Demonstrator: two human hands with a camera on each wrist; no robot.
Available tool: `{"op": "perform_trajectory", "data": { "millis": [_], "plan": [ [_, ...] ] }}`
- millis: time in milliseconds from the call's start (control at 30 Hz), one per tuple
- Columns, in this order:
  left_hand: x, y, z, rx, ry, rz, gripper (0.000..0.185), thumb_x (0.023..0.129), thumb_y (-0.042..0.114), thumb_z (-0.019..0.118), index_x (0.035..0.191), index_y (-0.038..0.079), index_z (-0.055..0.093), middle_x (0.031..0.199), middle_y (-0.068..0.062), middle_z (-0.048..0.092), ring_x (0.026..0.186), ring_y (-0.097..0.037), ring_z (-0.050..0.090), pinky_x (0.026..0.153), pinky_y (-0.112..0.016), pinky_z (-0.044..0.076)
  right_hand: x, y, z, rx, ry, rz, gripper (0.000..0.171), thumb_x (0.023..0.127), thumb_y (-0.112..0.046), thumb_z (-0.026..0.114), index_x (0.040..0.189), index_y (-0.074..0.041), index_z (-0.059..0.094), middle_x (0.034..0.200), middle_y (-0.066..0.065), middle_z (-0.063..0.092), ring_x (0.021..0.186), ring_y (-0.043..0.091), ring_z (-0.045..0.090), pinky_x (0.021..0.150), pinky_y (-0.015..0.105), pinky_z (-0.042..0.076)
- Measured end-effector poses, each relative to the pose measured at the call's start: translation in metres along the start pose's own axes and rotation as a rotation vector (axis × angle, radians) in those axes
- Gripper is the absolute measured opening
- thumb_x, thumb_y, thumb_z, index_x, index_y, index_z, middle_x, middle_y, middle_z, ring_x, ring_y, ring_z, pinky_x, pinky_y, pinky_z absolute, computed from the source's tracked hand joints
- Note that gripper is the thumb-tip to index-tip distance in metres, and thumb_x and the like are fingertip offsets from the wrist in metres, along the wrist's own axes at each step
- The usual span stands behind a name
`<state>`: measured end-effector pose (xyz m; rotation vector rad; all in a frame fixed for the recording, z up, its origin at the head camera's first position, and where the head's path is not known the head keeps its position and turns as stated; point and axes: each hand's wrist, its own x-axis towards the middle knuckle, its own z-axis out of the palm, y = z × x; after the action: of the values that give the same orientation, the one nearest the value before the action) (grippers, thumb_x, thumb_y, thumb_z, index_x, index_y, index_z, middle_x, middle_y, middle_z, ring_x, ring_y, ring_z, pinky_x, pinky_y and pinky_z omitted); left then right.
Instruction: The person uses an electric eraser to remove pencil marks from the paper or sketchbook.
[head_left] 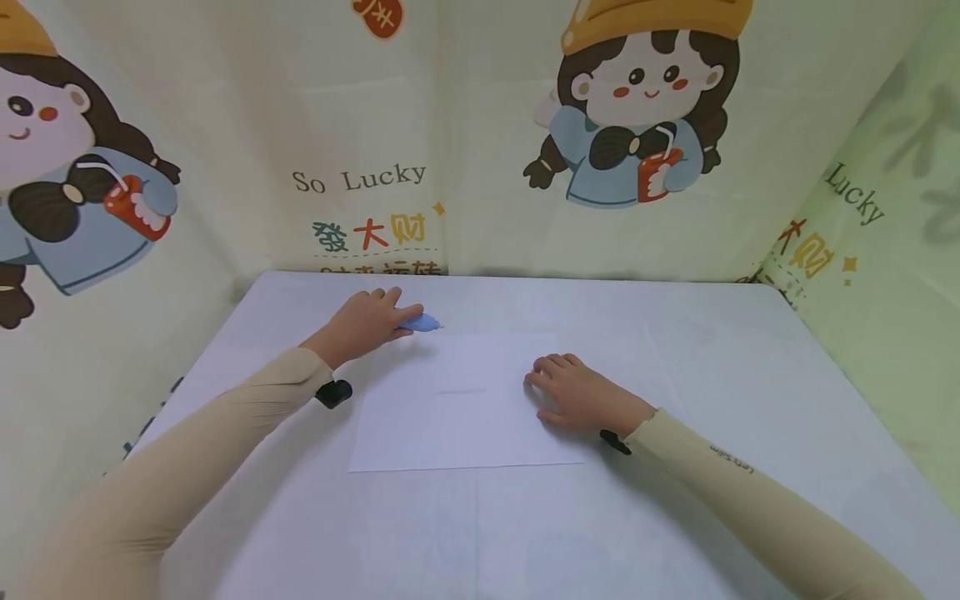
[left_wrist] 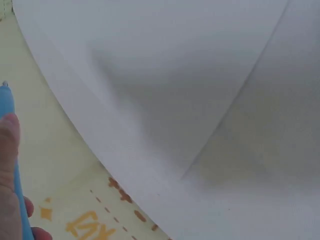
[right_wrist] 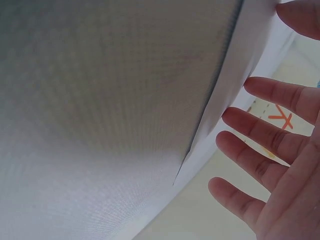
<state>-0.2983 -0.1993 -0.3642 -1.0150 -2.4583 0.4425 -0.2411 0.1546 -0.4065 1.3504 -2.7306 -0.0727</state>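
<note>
A white sheet of paper (head_left: 450, 433) lies on the white table, with a short faint grey line or crease (head_left: 461, 392) near its middle. Above its far left corner, my left hand (head_left: 365, 322) grips a light blue pen (head_left: 423, 322) with a narrow metal tip pointing right. The left wrist view shows the thumb lying along the same pen (left_wrist: 6, 102), cut off by the frame edge. My right hand (head_left: 581, 392) rests at the sheet's right side. In the right wrist view, its spread fingers (right_wrist: 265, 122) reach the paper's edge and hold nothing.
The table (head_left: 712, 358) extends around the sheet on all sides. Behind it and at both sides hang cream curtains (head_left: 487, 167) printed with cartoon figures and lettering. A dark wrist camera (head_left: 333, 393) sits below the left wrist, another (head_left: 616, 442) below the right.
</note>
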Motion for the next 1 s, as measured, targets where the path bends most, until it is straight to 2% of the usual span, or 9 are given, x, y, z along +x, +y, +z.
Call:
{"op": "perform_trajectory", "data": {
  "millis": [133,367,600,733,833,900,1000],
  "plan": [
    [-0.003,0.01,-0.008,0.026,0.001,0.035,0.036,0.085,0.037,0.068,0.107,0.018,0.047,0.086,-0.013,0.059,0.062,-0.023,0.061,0.053,-0.032,0.051,0.0,0.001,0.002,0.0,0.008,-0.003,0.042,0.082,-0.03,0.069,0.115,-0.006,0.057,0.113,0.012,0.056,0.108,0.029,0.053,0.094,0.045,0.042],
    [-0.004,0.021,-0.021,-0.051,0.005,0.064,0.035,0.083,0.028,0.07,0.104,0.012,0.047,0.072,-0.011,0.063,0.059,-0.022,0.06,0.051,-0.031,0.051,0.001,0.002,0.004,-0.003,0.027,-0.013,0.042,0.082,-0.03,0.069,0.114,-0.007,0.056,0.112,0.012,0.056,0.108,0.03,0.054,0.093,0.046,0.043],
    [-0.002,0.032,-0.028,-0.092,-0.096,0.078,0.037,0.087,0.039,0.064,0.105,0.009,0.052,0.083,-0.01,0.067,0.067,-0.021,0.061,0.064,-0.032,0.055,0.003,0.003,0.006,-0.01,0.011,-0.002,0.041,0.082,-0.03,0.069,0.114,-0.008,0.056,0.113,0.011,0.055,0.108,0.029,0.054,0.094,0.045,0.043],
    [-0.002,0.037,-0.036,-0.168,-0.136,0.078,0.033,0.084,0.032,0.069,0.103,0.012,0.052,0.08,-0.008,0.067,0.062,-0.019,0.061,0.06,-0.032,0.054,0.005,0.003,0.005,-0.005,0.001,0.007,0.042,0.082,-0.03,0.069,0.115,-0.008,0.056,0.114,0.012,0.056,0.109,0.03,0.054,0.095,0.046,0.042],
    [-0.002,0.037,-0.04,-0.239,-0.173,0.054,0.03,0.082,0.026,0.072,0.102,0.014,0.053,0.076,-0.006,0.067,0.057,-0.017,0.06,0.056,-0.031,0.052,0.005,0.003,0.004,0.006,0.002,0.011,0.041,0.082,-0.029,0.069,0.115,-0.008,0.056,0.114,0.012,0.056,0.109,0.03,0.054,0.094,0.047,0.043],
    [-0.002,0.037,-0.04,-0.263,-0.195,0.039,0.029,0.082,0.025,0.073,0.101,0.015,0.053,0.073,-0.005,0.067,0.055,-0.015,0.058,0.054,-0.03,0.051,0.006,0.003,0.004,0.013,0.0,0.013,0.041,0.082,-0.029,0.069,0.115,-0.008,0.056,0.114,0.012,0.056,0.109,0.03,0.054,0.094,0.047,0.043],
    [-0.003,0.037,-0.038,-0.266,-0.191,0.035,0.028,0.082,0.023,0.073,0.1,0.015,0.053,0.072,-0.005,0.067,0.055,-0.015,0.058,0.053,-0.03,0.05,0.006,0.004,0.005,0.022,-0.01,0.016,0.041,0.083,-0.029,0.068,0.116,-0.009,0.055,0.115,0.012,0.055,0.11,0.03,0.054,0.095,0.047,0.042]
  ]
}}
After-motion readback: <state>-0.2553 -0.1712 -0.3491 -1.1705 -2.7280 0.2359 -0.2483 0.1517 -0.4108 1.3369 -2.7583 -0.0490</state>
